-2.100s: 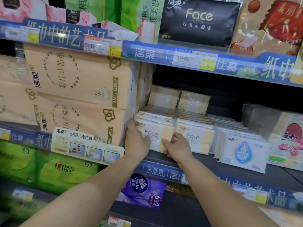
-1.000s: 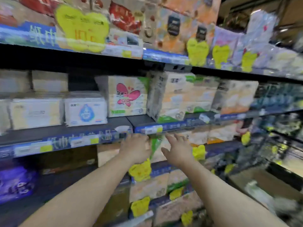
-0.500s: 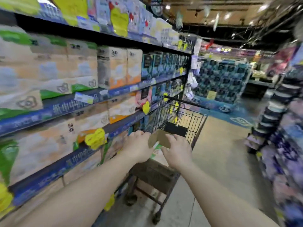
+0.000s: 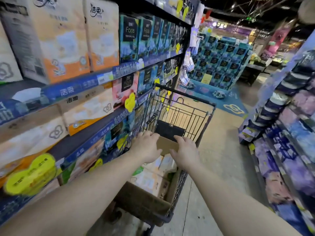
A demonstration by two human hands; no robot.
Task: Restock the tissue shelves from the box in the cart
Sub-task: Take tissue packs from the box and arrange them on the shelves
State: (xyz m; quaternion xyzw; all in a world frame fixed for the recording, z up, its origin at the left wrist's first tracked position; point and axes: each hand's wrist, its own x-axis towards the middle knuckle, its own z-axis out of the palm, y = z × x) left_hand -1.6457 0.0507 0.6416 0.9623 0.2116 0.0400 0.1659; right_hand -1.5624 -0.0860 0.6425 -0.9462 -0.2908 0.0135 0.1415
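Both bare forearms stretched forward from the near edge, converging toward the middle of the scene. Left hand [image 4: 148,148] palm down, back of the hand up, fingers loosely bent and pointing far and right, gripping nothing visible. Right hand [image 4: 186,152] just beside it to the right, also palm down, fingers spread and slightly curved, thumb angled left toward the other hand. Hands near each other, apart.

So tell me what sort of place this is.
Most likely a supermarket aisle: shelves stacked with packaged tissue and edged with price strips, a wire shopping cart in the aisle, and a stacked promotional display further back.
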